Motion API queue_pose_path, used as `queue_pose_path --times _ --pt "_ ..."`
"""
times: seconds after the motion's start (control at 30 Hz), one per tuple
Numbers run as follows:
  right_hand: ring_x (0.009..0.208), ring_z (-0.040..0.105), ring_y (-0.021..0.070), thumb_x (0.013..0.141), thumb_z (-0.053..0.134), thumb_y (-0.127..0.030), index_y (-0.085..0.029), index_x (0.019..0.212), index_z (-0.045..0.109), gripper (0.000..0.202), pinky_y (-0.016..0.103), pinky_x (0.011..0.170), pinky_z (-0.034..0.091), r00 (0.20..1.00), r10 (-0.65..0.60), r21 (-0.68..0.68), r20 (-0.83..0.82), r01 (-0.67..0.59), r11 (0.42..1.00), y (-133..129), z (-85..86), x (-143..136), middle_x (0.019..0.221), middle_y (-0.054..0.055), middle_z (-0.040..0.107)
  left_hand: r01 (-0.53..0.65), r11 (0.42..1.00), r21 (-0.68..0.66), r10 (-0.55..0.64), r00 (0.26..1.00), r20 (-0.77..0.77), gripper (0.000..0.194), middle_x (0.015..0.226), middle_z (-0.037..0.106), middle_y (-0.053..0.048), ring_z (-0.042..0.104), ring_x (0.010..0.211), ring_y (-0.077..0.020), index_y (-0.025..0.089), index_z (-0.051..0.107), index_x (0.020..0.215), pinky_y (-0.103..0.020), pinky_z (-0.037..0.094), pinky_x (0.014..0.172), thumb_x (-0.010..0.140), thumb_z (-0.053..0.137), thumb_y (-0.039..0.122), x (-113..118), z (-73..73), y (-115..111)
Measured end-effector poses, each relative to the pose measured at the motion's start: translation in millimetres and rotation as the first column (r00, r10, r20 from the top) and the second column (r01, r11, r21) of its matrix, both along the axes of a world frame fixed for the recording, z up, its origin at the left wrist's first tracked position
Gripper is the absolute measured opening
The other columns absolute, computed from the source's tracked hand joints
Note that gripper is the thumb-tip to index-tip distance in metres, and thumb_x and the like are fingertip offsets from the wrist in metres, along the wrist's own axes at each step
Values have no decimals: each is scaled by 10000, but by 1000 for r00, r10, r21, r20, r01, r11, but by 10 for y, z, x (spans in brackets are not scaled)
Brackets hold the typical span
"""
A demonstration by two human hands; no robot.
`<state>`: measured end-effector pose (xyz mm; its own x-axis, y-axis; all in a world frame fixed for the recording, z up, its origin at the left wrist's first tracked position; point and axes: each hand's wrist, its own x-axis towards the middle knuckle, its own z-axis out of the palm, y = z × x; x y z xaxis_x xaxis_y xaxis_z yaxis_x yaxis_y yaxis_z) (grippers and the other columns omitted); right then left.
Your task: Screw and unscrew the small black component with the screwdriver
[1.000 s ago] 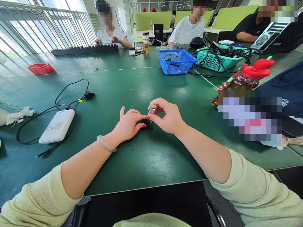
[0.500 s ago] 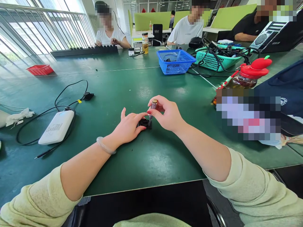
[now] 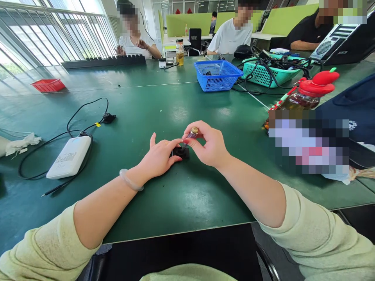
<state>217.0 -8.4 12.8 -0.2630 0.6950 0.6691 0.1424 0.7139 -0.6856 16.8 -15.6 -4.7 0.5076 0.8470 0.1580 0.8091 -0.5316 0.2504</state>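
My left hand [image 3: 159, 157] rests on the green table and pinches a small black part [image 3: 182, 152] between thumb and fingers, holding it down on the tabletop. What kind of part it is I cannot make out. In my right hand [image 3: 209, 144] is a short screwdriver [image 3: 193, 132], gripped by its handle between thumb and fingers. It leans to the right, its lower end over the black part. Fingers partly hide the tip, so I cannot tell whether it touches.
Left of my hands lie a white power bank [image 3: 69, 157] and a black cable [image 3: 43, 173]. Further off are a red tray [image 3: 48, 85], a blue basket [image 3: 217, 76] and a green basket [image 3: 260, 74] with cables. A red-lidded bottle [image 3: 307, 97] stands right. Several people sit beyond.
The top of the screwdriver has tipped to the right and toward me as my right hand turned slightly. My left hand has stayed in place on the black part.
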Motion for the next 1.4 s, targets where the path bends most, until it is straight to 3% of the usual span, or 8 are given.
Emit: queue_pose_path --times 0.23,0.43,0.63,0.87,1.0,1.13,1.27,1.4 --pt "657 613 121 813 751 -433 -245 890 529 301 317 738 588 999 -38 -95 15 39 995 88 -93 -75 727 -58 587 -15 997 82 9 997 74 459 1118 692 -65 628 1132 -258 239 467 1422 -692 77 1205 975 553 302 11 -1 -24" --pt "823 687 142 949 599 -342 -259 1047 523 149 336 819 585 994 -1 3 -108 1 1000 -17 -4 -31 903 -15 681 -30 995 99 23 998 66 554 1226 690 -71 603 1191 -263 260 387 1500 -665 69 1210 961 504 216 2 101 -54" --pt "742 645 157 975 566 -470 -274 1013 474 220 321 673 534 927 -200 17 -316 217 976 3 50 65 805 -9 586 -323 930 175 315 946 72 514 1276 643 -134 638 1101 -277 218 445 1492 -541 303 1128 988 421 317 -80 223 -67" --pt "571 529 106 946 576 -546 -252 979 461 317 286 575 464 987 -100 -163 -128 79 984 91 -93 8 733 -33 605 -430 886 170 454 881 -135 478 1189 613 -165 647 1073 -317 244 699 1265 -579 379 1005 984 315 288 -141 191 -69" --pt "600 557 104 953 567 -544 -245 994 467 318 288 607 488 993 -63 -174 -95 45 984 58 -105 -29 804 -16 649 -350 927 138 367 921 -132 465 1448 519 -157 524 1310 -361 277 656 1318 -666 277 1116 1012 317 362 -134 113 -56" --pt "629 592 104 946 556 -588 -243 996 471 358 285 628 510 994 -49 -167 -93 33 985 63 -118 -42 832 -13 657 -57 998 24 56 998 13 543 1590 403 -129 321 1488 -313 208 479 1482 -540 270 1210 986 440 427 -85 20 20" --pt "663 611 115 936 569 -597 -245 975 477 366 288 638 511 987 -100 -166 -123 79 983 90 -136 -22 833 -7 674 54 998 -16 -53 997 56 390 1339 640 -102 498 1330 -276 184 604 1307 -476 342 1176 980 465 344 -22 -16 78" --pt "654 613 118 918 597 -588 -239 960 489 367 292 626 500 983 -120 -185 -142 93 978 109 -144 4 805 -6 678 18 1000 -22 -17 999 45 306 1236 669 -88 563 1189 -273 226 645 1208 -493 411 1091 970 479 324 -64 -3 130"
